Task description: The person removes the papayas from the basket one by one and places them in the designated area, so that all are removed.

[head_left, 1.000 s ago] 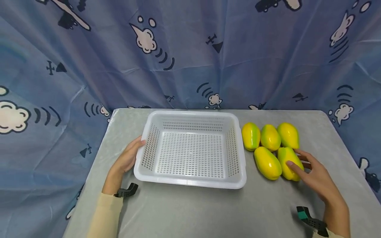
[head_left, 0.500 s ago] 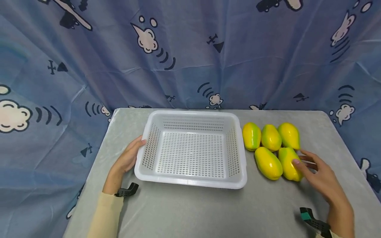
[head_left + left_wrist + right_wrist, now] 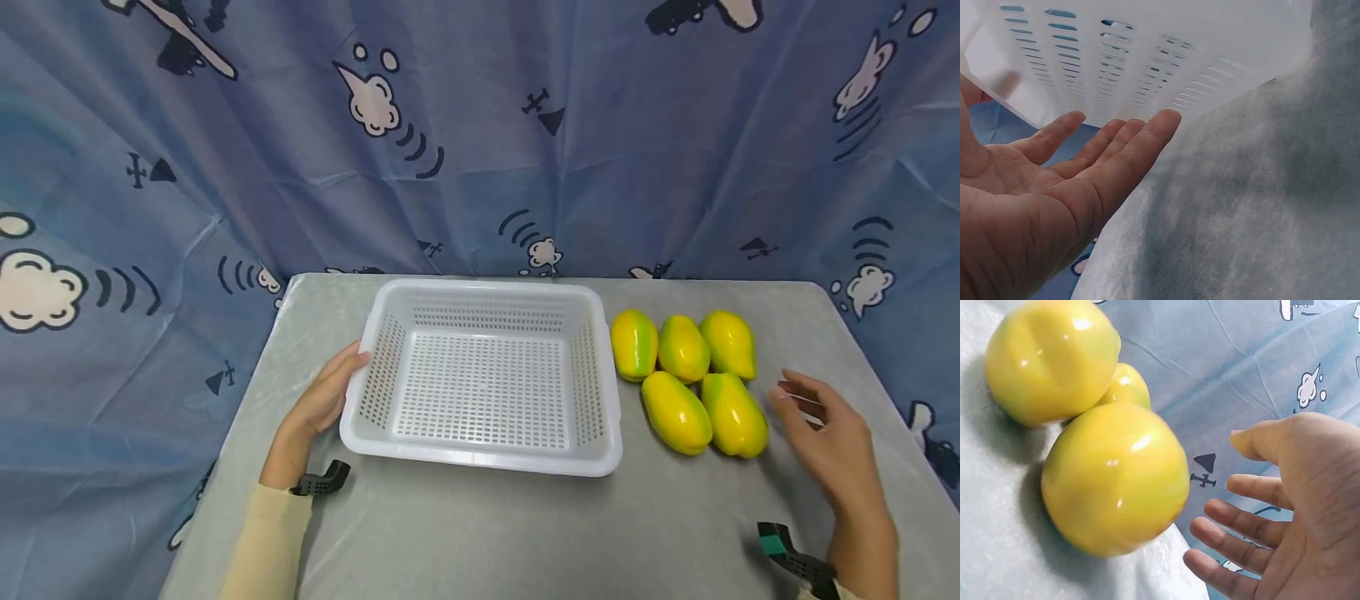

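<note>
A white perforated plastic basket [image 3: 480,462] sits on the table. At its left rim, my left hand [image 3: 324,393] grips it, the thumb over the rim; in the left wrist view the left hand's fingers [image 3: 1125,159] lie along the outside of the wall. Right of the basket, several yellow-green mangoes lie close together in two rows. Nearest my right hand [image 3: 828,433] is the front-right mango [image 3: 735,417]. That hand holds nothing, its fingers loosely spread with a gap to the mango, as the right wrist view also shows.
The grey-covered table [image 3: 525,533] extends in front of the basket and beyond the mangoes. A blue patterned curtain [image 3: 465,150] hangs behind its far edge. A black strap [image 3: 322,479] is on my left wrist, another [image 3: 798,562] on my right.
My right hand has let go of the front-right mango and drawn away to the right. That mango stays in the front row. My left hand and the basket stay put.
</note>
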`<state>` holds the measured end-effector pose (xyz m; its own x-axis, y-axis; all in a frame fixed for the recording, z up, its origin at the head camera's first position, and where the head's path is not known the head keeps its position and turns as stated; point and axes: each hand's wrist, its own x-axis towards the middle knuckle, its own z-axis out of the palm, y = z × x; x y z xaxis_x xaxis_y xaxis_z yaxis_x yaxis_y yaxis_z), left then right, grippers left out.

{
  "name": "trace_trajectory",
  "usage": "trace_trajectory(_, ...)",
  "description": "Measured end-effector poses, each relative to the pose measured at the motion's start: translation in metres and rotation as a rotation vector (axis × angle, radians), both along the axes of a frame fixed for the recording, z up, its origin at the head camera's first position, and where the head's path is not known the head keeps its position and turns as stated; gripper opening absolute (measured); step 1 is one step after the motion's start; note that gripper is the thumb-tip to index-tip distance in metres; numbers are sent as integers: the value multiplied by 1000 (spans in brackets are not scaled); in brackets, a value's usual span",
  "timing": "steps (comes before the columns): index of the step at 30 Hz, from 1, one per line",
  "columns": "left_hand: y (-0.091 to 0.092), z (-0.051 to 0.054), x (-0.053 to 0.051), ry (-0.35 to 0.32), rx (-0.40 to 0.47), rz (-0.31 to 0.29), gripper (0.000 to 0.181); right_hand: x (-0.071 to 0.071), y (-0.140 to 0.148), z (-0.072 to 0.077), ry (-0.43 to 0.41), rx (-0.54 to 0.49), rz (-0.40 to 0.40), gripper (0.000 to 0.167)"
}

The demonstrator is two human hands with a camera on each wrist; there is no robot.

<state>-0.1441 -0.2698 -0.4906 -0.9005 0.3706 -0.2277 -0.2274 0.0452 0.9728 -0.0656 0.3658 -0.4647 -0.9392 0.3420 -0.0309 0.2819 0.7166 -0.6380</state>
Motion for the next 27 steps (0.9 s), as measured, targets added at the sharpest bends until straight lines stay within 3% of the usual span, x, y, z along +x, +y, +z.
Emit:
trace_trajectory(8, 0, 2, 0, 2, -16, 13, 68, -2, -2, 3, 136, -11, 65, 57)
trace_trajectory(16, -6, 2, 5, -7, -60, 62, 66, -10, -3, 7, 157, 2, 132, 54)
trace_trajectory(22, -7, 5, 5, 46, -124, 90, 64, -14, 1, 9, 158, 25, 152, 53)
trace_trajectory(27, -12, 5, 5, 86, -126, 85, 66, -17, 2, 12, 236, 27, 160, 47)
